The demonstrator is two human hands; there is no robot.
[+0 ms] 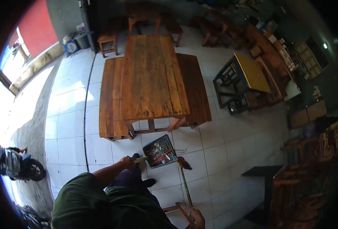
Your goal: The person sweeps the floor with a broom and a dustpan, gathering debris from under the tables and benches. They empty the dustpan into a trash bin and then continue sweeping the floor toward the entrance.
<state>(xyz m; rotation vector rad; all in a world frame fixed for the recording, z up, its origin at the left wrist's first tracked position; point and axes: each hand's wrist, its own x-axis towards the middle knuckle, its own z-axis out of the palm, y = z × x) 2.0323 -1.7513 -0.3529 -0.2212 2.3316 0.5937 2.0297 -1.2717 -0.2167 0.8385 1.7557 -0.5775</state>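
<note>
My left hand (127, 162) is closed around the pale handle of a dark dustpan (163, 164), which is down at the tiled floor in front of my feet. Inside the pan lies a heap of litter (162, 152), with clear and silvery scraps and some red strips. My right hand (197, 217) grips the upper end of a broom (186, 185) with a long, thin greenish stick. Its dark reddish-brown head rests on the floor just right of the pan's corner. Thin dark bits (181, 149) lie on the tiles beside the pan.
Ahead stands a long wooden table (153, 76) with benches (111, 95) on both sides. A yellow-topped table (251, 72) is to the right. Stacked wooden furniture (291, 191) fills the lower right. A motorbike (22, 164) is parked outside on the left. A wooden piece (184, 213) lies near my right hand.
</note>
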